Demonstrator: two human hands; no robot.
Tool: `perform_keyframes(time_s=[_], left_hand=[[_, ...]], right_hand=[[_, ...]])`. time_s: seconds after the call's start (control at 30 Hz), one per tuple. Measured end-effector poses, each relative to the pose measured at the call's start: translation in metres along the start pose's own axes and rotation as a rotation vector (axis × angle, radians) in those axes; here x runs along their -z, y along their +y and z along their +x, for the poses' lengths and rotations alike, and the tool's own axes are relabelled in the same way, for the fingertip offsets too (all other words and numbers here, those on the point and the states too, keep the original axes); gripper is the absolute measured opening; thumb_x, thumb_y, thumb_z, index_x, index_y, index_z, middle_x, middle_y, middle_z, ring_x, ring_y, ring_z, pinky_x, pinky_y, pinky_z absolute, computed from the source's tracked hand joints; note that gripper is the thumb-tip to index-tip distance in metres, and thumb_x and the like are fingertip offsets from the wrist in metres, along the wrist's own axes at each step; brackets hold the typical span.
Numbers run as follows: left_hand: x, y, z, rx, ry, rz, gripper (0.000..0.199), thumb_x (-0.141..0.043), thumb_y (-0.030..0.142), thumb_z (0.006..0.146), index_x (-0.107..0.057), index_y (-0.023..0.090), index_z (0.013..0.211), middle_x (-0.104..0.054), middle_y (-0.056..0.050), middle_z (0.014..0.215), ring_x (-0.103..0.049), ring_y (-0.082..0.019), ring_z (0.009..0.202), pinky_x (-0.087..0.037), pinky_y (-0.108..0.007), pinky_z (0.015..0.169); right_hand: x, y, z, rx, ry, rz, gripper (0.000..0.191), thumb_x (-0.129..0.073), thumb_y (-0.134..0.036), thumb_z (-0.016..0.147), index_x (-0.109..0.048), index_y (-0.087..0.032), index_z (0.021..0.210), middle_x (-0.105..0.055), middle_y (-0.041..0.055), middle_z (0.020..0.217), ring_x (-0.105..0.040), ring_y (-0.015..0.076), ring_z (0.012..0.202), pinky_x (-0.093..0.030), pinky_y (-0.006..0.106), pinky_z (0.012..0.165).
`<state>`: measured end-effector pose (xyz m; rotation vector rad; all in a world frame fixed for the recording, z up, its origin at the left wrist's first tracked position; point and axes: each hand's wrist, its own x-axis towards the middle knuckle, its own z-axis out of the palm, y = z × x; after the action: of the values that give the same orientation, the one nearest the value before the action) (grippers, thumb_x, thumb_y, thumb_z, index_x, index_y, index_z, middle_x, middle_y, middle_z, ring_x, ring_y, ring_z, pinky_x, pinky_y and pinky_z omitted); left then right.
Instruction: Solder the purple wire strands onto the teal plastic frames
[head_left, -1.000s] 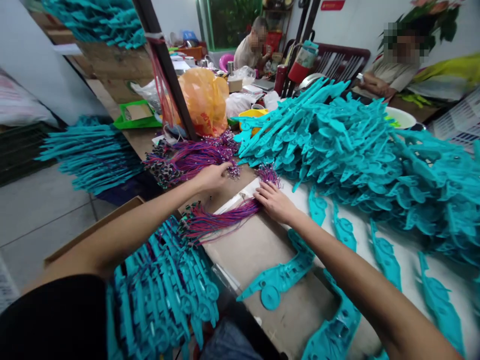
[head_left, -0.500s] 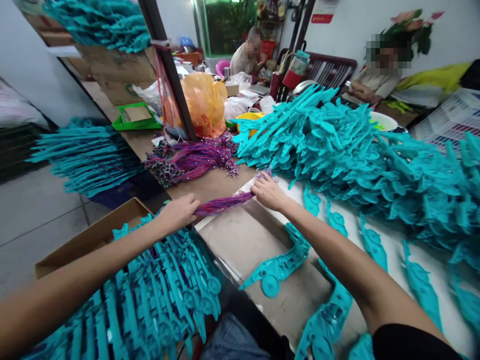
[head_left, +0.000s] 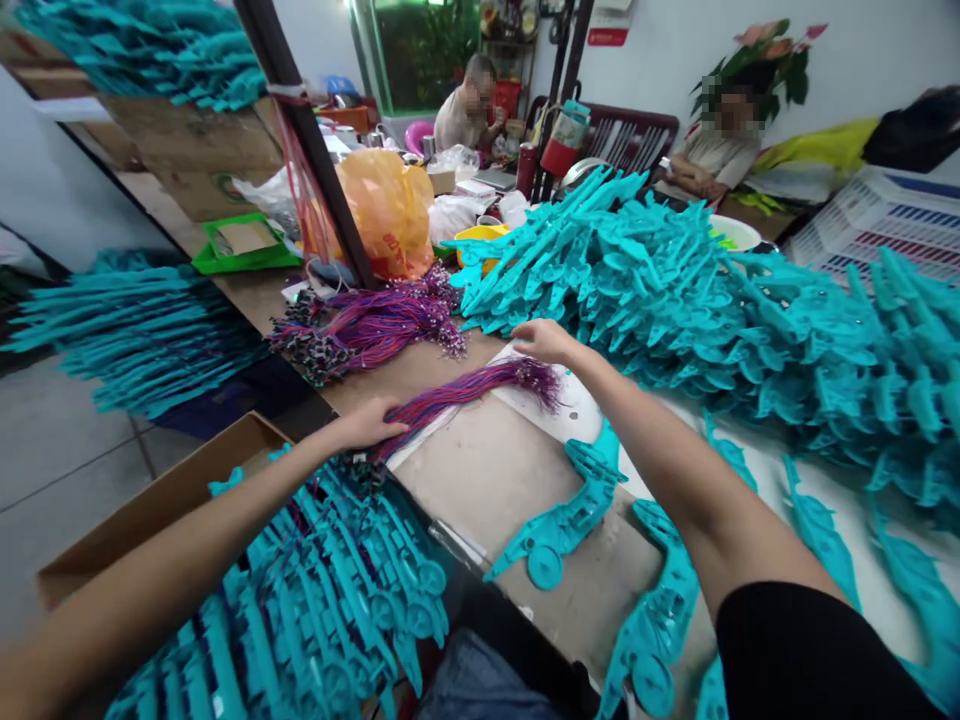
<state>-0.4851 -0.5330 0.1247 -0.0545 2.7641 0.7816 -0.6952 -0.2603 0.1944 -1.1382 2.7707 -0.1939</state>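
A bundle of thin red, blue and purple wires (head_left: 465,385) lies across the near table corner, its frayed wire ends fanned out to the right. My left hand (head_left: 371,422) is closed around the bundle near its left end, where small black connectors hang past the table edge. Just above the frayed ends is my right hand (head_left: 546,341), off the wires, fingers apart and holding nothing. A turquoise plastic part with a round disc (head_left: 555,540) rests on the table below the bundle, and a second turquoise part (head_left: 656,610) lies to its right.
A large heap of turquoise parts (head_left: 660,280) covers the table's right side. More wire bundles (head_left: 375,325) lie behind my left hand. Turquoise parts fill a cardboard box (head_left: 157,500) at lower left. A dark post (head_left: 307,140) rises near an orange bag (head_left: 386,210). Two people sit beyond.
My right hand has let go of the wires' right end and risen slightly away. The bundle now lies on the table with its ends loose. The view has shifted slightly right.
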Motion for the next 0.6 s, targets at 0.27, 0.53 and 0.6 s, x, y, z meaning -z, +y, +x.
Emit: perform_keyframes(time_s=[0.27, 0.53, 0.6], left_hand=[[-0.022, -0.024, 0.004, -0.017, 0.12, 0.183, 0.05, -0.046, 0.056, 0.084, -0.061, 0.017, 0.111, -0.07, -0.011, 0.105, -0.065, -0.026, 0.097, -0.047, -0.03, 0.08], [0.008, -0.013, 0.018, -0.058, 0.131, 0.254, 0.05, -0.05, 0.047, 0.085, -0.058, 0.016, 0.123, -0.066, -0.012, 0.119, -0.061, -0.026, 0.11, -0.044, -0.03, 0.092], [0.023, -0.02, 0.016, -0.087, 0.056, 0.179, 0.059, -0.052, 0.048, 0.082, -0.054, 0.015, 0.13, -0.063, -0.011, 0.125, -0.06, -0.025, 0.113, -0.044, -0.028, 0.095]], right_hand=[[-0.066, 0.024, -0.049, -0.039, 0.13, -0.13, 0.052, -0.057, -0.039, 0.086, -0.05, -0.02, 0.133, -0.057, 0.0145, 0.122, -0.053, 0.0267, 0.106, -0.041, 0.036, 0.09], [-0.071, 0.029, -0.011, -0.125, 0.198, -0.203, 0.042, -0.046, -0.017, 0.085, -0.057, -0.016, 0.126, -0.057, 0.017, 0.116, -0.05, 0.0286, 0.102, -0.043, 0.038, 0.083], [-0.064, 0.028, -0.013, -0.102, 0.198, -0.208, 0.041, -0.051, -0.019, 0.082, -0.06, -0.016, 0.122, -0.056, 0.017, 0.12, -0.048, 0.0314, 0.106, -0.043, 0.04, 0.083]])
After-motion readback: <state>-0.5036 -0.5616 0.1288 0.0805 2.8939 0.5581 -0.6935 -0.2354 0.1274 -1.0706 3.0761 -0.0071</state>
